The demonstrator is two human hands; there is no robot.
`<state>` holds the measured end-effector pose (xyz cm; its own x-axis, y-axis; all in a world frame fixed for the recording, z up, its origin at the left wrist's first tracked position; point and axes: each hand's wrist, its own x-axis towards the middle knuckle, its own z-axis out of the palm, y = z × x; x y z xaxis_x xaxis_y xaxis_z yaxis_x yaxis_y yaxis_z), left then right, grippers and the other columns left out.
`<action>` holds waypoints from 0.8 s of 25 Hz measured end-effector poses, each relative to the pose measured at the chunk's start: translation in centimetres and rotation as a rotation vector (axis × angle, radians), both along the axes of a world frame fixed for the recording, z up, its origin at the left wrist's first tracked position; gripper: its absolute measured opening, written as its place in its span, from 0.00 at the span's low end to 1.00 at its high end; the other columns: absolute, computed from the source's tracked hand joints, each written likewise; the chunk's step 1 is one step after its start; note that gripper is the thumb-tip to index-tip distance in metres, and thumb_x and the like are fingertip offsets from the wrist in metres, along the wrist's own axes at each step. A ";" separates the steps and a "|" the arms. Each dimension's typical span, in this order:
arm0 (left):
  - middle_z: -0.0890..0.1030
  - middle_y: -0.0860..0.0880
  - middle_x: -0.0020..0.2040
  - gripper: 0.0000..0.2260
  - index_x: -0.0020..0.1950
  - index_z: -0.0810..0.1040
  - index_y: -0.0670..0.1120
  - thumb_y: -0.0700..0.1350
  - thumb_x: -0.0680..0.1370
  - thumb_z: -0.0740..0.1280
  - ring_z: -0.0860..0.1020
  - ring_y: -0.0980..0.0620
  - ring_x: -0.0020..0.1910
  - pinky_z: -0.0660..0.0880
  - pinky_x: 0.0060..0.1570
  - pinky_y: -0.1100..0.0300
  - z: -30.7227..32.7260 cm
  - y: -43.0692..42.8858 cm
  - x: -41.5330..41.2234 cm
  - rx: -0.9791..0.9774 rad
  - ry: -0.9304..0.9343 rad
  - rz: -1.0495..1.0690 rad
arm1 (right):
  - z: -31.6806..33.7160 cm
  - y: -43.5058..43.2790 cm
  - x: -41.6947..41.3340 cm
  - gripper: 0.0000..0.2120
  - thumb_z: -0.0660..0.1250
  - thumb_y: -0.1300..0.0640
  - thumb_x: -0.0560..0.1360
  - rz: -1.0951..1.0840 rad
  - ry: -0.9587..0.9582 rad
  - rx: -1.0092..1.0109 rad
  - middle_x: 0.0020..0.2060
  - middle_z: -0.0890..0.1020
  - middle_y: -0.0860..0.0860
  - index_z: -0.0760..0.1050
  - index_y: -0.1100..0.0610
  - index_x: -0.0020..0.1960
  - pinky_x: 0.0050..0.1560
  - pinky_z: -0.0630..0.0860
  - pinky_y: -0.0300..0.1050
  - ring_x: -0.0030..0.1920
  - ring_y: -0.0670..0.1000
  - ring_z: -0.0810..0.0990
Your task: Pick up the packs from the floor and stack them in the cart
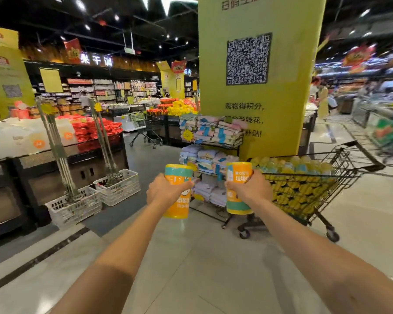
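Both arms reach forward at chest height. My left hand (162,191) grips an orange and teal cylindrical pack (178,175), held upright. My right hand (251,188) grips a second pack (238,171) of the same kind, also upright. The black wire cart (340,164) stands just right of my right hand, filled nearly to the rim with several yellow and teal packs (293,168). The right pack is level with the cart's near left corner and does not touch it.
A yellow pillar (261,87) with a QR code rises behind the cart. A wire rack of folded cloths (213,137) stands straight ahead. White crates (95,196) with poles sit at left by dark display tables. Pale floor tiles spread below my arms.
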<state>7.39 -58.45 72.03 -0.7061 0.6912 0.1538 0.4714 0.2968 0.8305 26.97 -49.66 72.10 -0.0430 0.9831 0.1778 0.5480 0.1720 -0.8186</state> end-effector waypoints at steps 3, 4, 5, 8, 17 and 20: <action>0.80 0.47 0.52 0.28 0.54 0.74 0.47 0.63 0.64 0.75 0.78 0.46 0.51 0.76 0.52 0.52 0.6 8.8 -0.6 0.002 -0.049 -0.125 | 0.1 5.9 -0.2 0.34 0.76 0.38 0.61 -0.102 0.049 -0.025 0.52 0.79 0.52 0.69 0.52 0.59 0.53 0.78 0.55 0.52 0.56 0.79; 0.79 0.47 0.51 0.27 0.54 0.74 0.47 0.62 0.65 0.75 0.78 0.47 0.50 0.75 0.50 0.54 0.8 11.5 -0.3 0.000 -0.067 -0.171 | 0.0 8.0 0.1 0.33 0.76 0.38 0.61 -0.143 0.060 -0.023 0.51 0.80 0.52 0.69 0.52 0.58 0.52 0.78 0.55 0.51 0.56 0.80; 0.78 0.48 0.49 0.25 0.52 0.74 0.47 0.62 0.65 0.75 0.77 0.48 0.48 0.74 0.49 0.55 0.5 14.3 -0.1 0.001 -0.091 -0.226 | 0.0 9.9 0.6 0.32 0.76 0.39 0.61 -0.179 0.065 -0.019 0.50 0.80 0.51 0.69 0.52 0.58 0.51 0.78 0.55 0.50 0.55 0.80; 0.80 0.49 0.46 0.22 0.50 0.76 0.48 0.59 0.65 0.76 0.78 0.48 0.46 0.76 0.47 0.55 -0.8 21.2 1.6 0.015 -0.141 -0.367 | -0.9 14.8 2.6 0.28 0.76 0.43 0.65 -0.221 0.069 -0.022 0.47 0.79 0.50 0.68 0.52 0.56 0.48 0.77 0.49 0.47 0.53 0.79; 0.82 0.50 0.42 0.16 0.41 0.76 0.51 0.55 0.63 0.80 0.81 0.48 0.44 0.79 0.51 0.49 -4.4 45.7 9.1 -0.028 -0.368 -0.553 | -4.9 36.3 10.3 0.27 0.78 0.46 0.62 -0.346 0.091 -0.069 0.44 0.80 0.49 0.69 0.52 0.55 0.47 0.80 0.53 0.45 0.52 0.81; 0.83 0.49 0.41 0.13 0.40 0.77 0.51 0.50 0.64 0.80 0.82 0.48 0.42 0.80 0.47 0.50 -3.5 52.9 10.1 -0.042 -0.444 -0.573 | -4.2 43.5 11.8 0.23 0.77 0.49 0.64 -0.350 0.092 -0.115 0.44 0.80 0.48 0.68 0.51 0.53 0.47 0.80 0.51 0.44 0.51 0.81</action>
